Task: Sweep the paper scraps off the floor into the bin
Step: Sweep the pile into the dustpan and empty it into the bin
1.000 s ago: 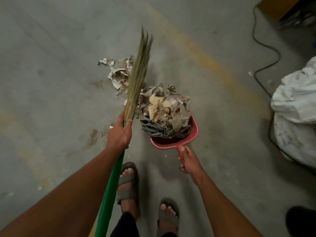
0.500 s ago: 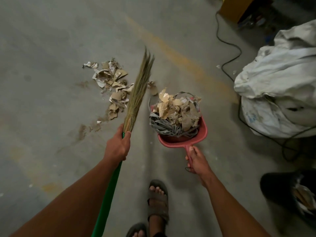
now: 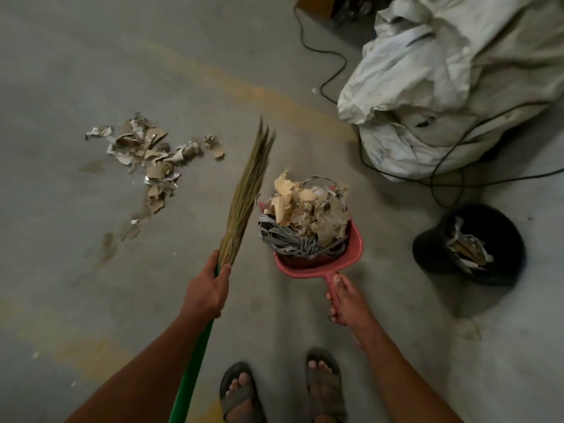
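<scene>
My left hand [image 3: 206, 293] grips the green handle of a straw broom [image 3: 245, 193], whose bristles point up and away, off the floor. My right hand [image 3: 346, 302] grips the handle of a red dustpan [image 3: 317, 265], held above the floor and heaped with paper scraps and grey strapping [image 3: 305, 218]. A loose pile of paper scraps [image 3: 149, 157] lies on the concrete floor to the left. A black bin [image 3: 470, 244] with some paper inside stands to the right of the dustpan.
Large white sacks [image 3: 442, 83] lie at the upper right, with a black cable [image 3: 329, 71] running around them across the floor. My two sandalled feet [image 3: 280, 389] stand at the bottom. A faded yellow line [image 3: 250, 93] crosses the concrete.
The view has swung right and back: the dustpan with its load has lifted away from the floor pile, the scraps now lie further left, and the black bin has come into view.
</scene>
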Motion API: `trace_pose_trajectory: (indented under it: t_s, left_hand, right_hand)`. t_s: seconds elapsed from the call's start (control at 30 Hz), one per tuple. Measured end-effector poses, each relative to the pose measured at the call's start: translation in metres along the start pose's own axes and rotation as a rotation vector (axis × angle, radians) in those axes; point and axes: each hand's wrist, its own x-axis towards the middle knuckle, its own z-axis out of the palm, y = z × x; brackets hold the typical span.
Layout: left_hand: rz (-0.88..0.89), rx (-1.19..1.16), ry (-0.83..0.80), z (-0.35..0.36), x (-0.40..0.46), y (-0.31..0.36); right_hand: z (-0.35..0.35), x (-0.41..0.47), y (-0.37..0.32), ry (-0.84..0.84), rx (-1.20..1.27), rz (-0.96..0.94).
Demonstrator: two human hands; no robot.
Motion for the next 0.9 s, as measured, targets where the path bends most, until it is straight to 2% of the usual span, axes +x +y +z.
trace_pose_trajectory:
  t_s: [0.23, 0.47, 0.9]
  left_hand:
    - [0.034, 0.051, -0.070, 0.090, -0.029, 0.022]
    - [0.085, 0.105, -0.165, 0.186, -0.061, 0.079]
    - [0.138, 0.190, -0.246, 0.311, -0.098, 0.176]
  right_hand:
    - [-0.104, -0.019, 0.051, 0.115, 0.093, 0.050]
    - [-0.216, -0.024, 0.086, 0.211, 0.199, 0.103]
    - [-0.386, -0.022, 0.082, 0.250, 0.353, 0.160]
